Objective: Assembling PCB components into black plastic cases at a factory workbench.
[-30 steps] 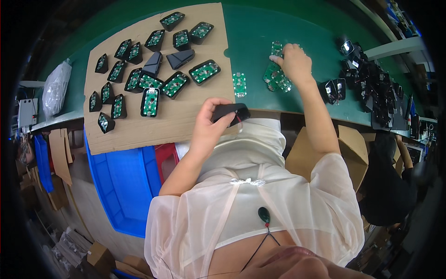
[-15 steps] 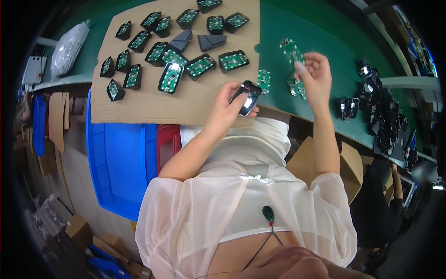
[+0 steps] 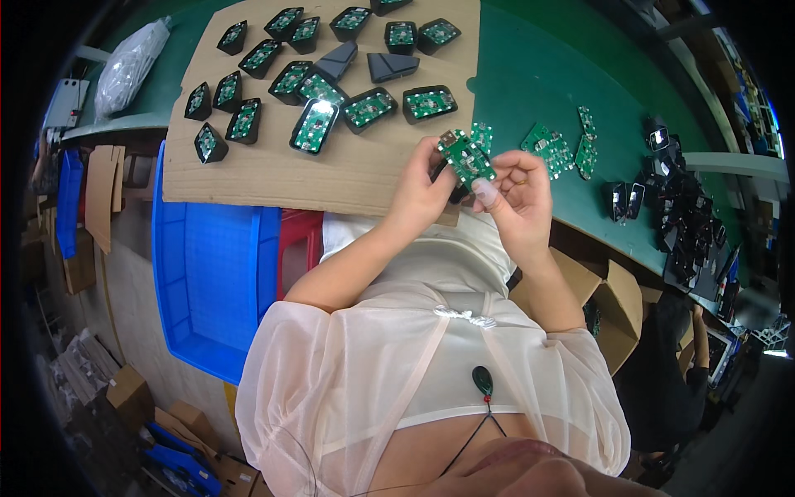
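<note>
My right hand point(image 3: 523, 199) pinches a green circuit board point(image 3: 465, 156) between thumb and fingers. The board is held over my left hand point(image 3: 421, 186), whose fingers are closed around a small black plastic housing point(image 3: 457, 195). Most of that housing is hidden behind the board. Whether the two parts touch, I cannot tell. Just beyond my hands lies another green board point(image 3: 482, 134). Farther right on the green bench are a cluster of boards point(image 3: 551, 149) and a narrow strip of boards point(image 3: 586, 142).
A cardboard sheet point(image 3: 273, 178) carries several black housings with green boards in them point(image 3: 368, 108) and dark wedge-shaped pieces point(image 3: 392, 66). Black housings point(image 3: 687, 219) are heaped at the right. A blue bin point(image 3: 217, 282) stands below left; an open carton point(image 3: 617, 319) is below right.
My right hand has picked up a circuit board from the cluster on the bench and brought it left to the housing in my left hand. The remaining boards have shifted apart.
</note>
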### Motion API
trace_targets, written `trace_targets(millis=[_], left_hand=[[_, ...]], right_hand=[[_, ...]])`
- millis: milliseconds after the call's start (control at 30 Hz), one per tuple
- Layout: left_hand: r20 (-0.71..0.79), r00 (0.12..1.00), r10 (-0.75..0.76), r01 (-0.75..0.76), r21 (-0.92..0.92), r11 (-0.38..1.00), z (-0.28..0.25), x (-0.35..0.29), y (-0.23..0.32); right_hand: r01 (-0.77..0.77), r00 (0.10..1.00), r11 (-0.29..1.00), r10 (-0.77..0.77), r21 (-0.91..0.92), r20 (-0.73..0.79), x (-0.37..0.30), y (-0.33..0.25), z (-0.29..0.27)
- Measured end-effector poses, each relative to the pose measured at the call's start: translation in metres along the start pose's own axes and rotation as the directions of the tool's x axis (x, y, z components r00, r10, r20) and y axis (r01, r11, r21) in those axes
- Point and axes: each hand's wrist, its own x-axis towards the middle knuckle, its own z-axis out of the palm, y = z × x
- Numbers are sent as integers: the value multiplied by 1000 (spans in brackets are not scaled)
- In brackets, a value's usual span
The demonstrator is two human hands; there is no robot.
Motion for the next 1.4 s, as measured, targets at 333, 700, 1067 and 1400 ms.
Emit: trace_targets(millis=[333,700,1067,1400], left_hand=[[-11,1000,24,-24,-19,1000,0,-2,-6],[-58,989,133,-128,88,988,-2,-4,-6],[-17,1000,2,-4,-168,986,-1,-10,-5],[22,995,-99,101,-107,989,1,-14,10]], right_hand=[[-84,996,996,84,36,-8,-2,3,-6],[-9,992,998,1,-65,-123,-4,4,-7],[-104,987,994,107,34,-122,-11,5,-6],[-105,994,991,101,-88,-51,-19,14,-15]])
